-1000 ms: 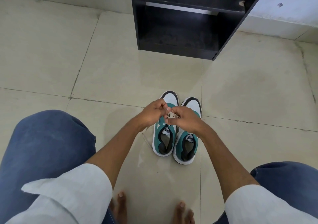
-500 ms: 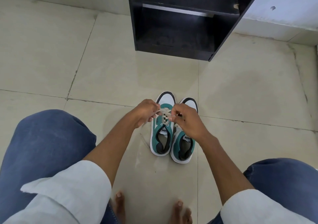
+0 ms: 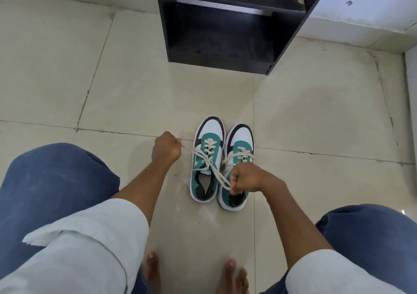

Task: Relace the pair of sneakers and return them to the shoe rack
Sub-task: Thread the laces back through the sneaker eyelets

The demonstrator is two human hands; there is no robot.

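Two teal, white and black sneakers stand side by side on the tiled floor, toes pointing away from me. The left sneaker has a cream lace crossed through its eyelets, with both ends pulled taut. My left hand is fisted on one lace end, out to the left of the shoe. My right hand is fisted on the other end, low over the right sneaker and hiding its middle. The right sneaker also shows cream lacing.
A black shoe rack with open shelves stands against the wall just beyond the sneakers. My bare feet and my knees in blue jeans frame the near floor. A white wall base runs at the right.
My hands were together over the left sneaker's laces. They have now drawn apart, left hand out to the left and right hand back toward me, stretching the lace ends tight.
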